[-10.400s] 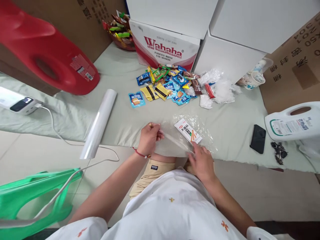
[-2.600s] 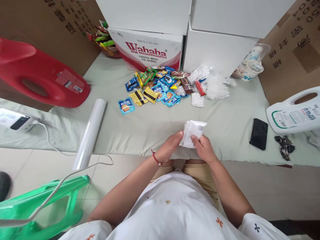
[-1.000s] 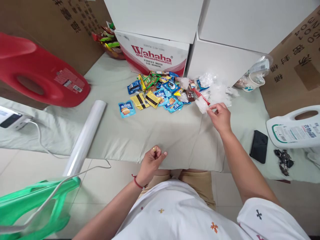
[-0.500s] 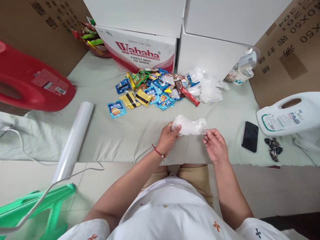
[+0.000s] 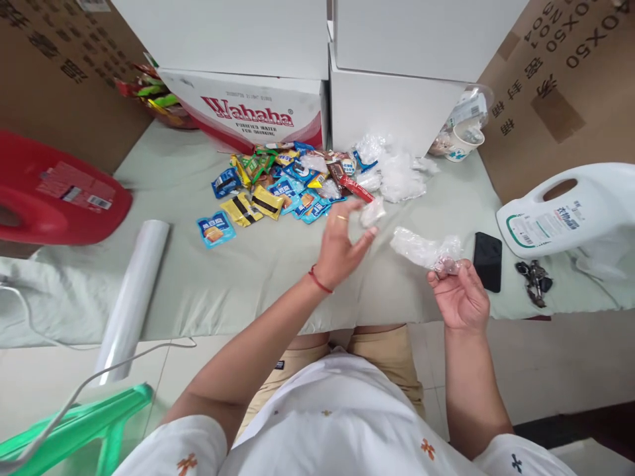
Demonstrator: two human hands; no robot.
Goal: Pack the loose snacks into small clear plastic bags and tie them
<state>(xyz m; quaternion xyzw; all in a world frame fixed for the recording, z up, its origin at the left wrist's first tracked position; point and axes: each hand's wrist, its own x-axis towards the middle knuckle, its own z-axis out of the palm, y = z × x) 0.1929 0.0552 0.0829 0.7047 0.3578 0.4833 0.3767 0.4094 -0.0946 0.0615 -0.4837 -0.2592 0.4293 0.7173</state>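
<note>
My left hand (image 5: pixel 344 241) reaches forward over the cloth-covered table. A small crumpled piece of clear plastic (image 5: pixel 373 212) sits between its thumb and blurred fingertips. Farther right, my right hand (image 5: pixel 462 291) pinches the lower end of a crumpled clear plastic bag (image 5: pixel 426 248), whose other end sticks out to the left. Just beyond my left hand lies a pile of small snack packets, with a red packet (image 5: pixel 358 190), yellow packets (image 5: pixel 268 201) and a light-blue packet (image 5: pixel 215 229) at its near side. Crumpled clear plastic (image 5: pixel 403 175) lies at the pile's right end.
A Wahaha carton (image 5: pixel 248 109) and white boxes (image 5: pixel 391 106) stand behind the pile. On the left are a red jug (image 5: pixel 59 192) and a plastic roll (image 5: pixel 133 297). A white detergent bottle (image 5: pixel 570 211), black phone (image 5: pixel 487 262), keys (image 5: pixel 534 283) and paper cup (image 5: pixel 466 140) are on the right.
Both hands were on the crumpled plastic bag; now they are apart. My left hand has moved forward with a small plastic piece at its fingertips. My right hand has carried the bag right.
</note>
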